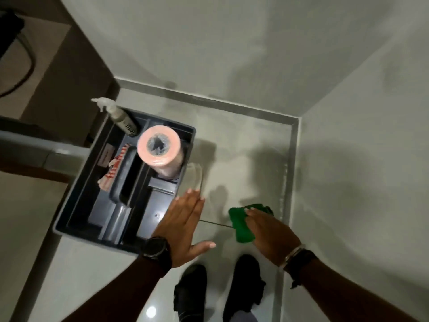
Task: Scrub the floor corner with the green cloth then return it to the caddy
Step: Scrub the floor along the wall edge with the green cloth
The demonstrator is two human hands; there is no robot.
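Floor [250, 145]: pale glossy tile, meeting two matte grey walls at a corner at about 1 o'clock, with a grey skirting strip [287, 173] along both edges.

Caddy [69, 214]: dark grey moulded plastic, rectangular, divided into compartments around a central handle [126, 177]; sits on the floor at 10 o'clock from my hands. Contents: in the far right compartment, an upright pink roll [160, 147], layered, soft-looking, hollow core facing me. In the far corner, a spray bottle [120, 119], translucent with a white trigger, leaning outward. In the left compartment, a crumpled red-and-white striped piece [113, 170]; material unclear. Near compartments show bare smooth plastic.

My left hand [185, 224]: flat, fingers straight and together, thumb spread, gripping nothing, over the caddy's near right corner. Black watch [155, 248] on that wrist.

My right hand [271, 231]: fingers curled over the green cloth [241, 224], bunched and soft, above the floor at 3 o'clock from the caddy, outside it. Whether it touches the tile I cannot tell.
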